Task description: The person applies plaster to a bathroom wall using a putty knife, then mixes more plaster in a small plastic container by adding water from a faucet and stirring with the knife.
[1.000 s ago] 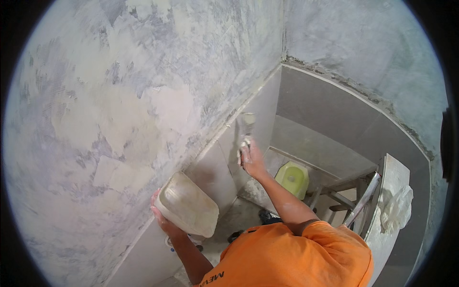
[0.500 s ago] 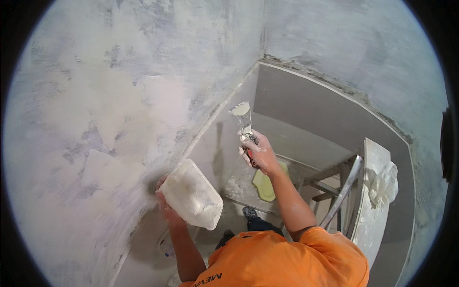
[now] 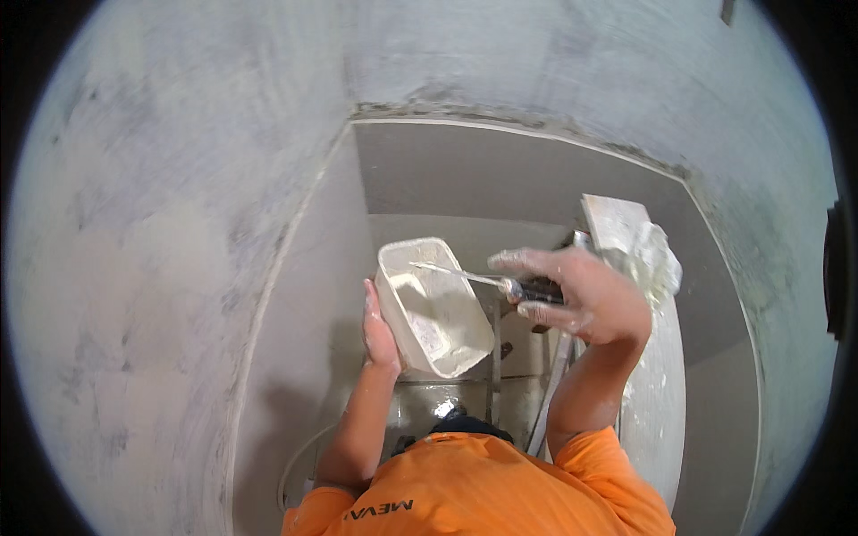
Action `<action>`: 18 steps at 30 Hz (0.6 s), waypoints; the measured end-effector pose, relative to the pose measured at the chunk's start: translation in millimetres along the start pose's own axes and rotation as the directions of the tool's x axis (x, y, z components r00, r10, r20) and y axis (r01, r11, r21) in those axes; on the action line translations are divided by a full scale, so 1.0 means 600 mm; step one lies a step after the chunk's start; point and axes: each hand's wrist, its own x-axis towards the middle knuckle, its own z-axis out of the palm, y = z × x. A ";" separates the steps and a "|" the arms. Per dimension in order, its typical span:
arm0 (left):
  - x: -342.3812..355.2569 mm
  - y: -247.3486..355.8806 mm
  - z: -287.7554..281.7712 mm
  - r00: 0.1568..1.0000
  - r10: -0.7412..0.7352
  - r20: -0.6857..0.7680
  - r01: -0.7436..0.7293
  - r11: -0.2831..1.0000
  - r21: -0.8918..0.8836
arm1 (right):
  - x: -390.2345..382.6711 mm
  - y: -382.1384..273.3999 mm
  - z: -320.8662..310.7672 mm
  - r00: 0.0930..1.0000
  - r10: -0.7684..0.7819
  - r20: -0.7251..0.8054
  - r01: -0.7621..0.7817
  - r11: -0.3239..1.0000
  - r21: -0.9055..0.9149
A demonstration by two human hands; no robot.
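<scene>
My left hand (image 3: 379, 335) holds a cream-white plastic tub (image 3: 451, 326) from its left side, tilted so that its smeared inside shows, with whitish putty on the walls and bottom. My right hand (image 3: 590, 299), powdered white, is closed loosely round the dark handle of a putty knife (image 3: 474, 277), with some fingers raised. The knife lies nearly level, its whitened blade over the tub's upper part; whether it touches the inside I cannot tell.
A dusty plank (image 3: 652, 393) runs along my right, with a crumpled plastic bag (image 3: 652, 259) on it and metal ladder parts (image 3: 550, 402) beside it. Plastered walls (image 3: 161, 268) stand left and ahead, above grey tiled lower walls (image 3: 509, 165).
The view has turned right toward the far wall. The tub has risen and tilted; the knife, earlier pointing up near the left wall, now lies sideways over the tub.
</scene>
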 end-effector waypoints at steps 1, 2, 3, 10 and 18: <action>0.006 -0.004 0.036 0.999 -0.023 -0.032 0.022 1.000 -0.020 | -0.009 -0.010 -0.024 0.999 0.031 -0.039 -0.034 0.995 -0.090; 0.013 -0.013 0.057 0.999 -0.051 0.001 0.051 0.999 -0.007 | -0.018 -0.008 -0.044 0.994 0.069 -0.090 -0.082 0.986 -0.146; 0.022 -0.023 0.076 0.996 -0.069 0.061 0.071 0.997 -0.036 | -0.031 -0.017 -0.071 0.990 0.028 -0.140 -0.062 0.967 -0.247; 0.077 -0.119 0.177 0.931 -0.190 0.311 0.185 0.982 0.044 | -0.131 -0.006 -0.172 0.957 0.169 -0.235 -0.253 0.880 -0.402; 0.053 -0.254 0.286 0.670 -0.545 0.505 0.559 0.817 0.140 | -0.276 0.086 -0.171 0.960 0.185 -0.210 -0.230 0.949 -0.214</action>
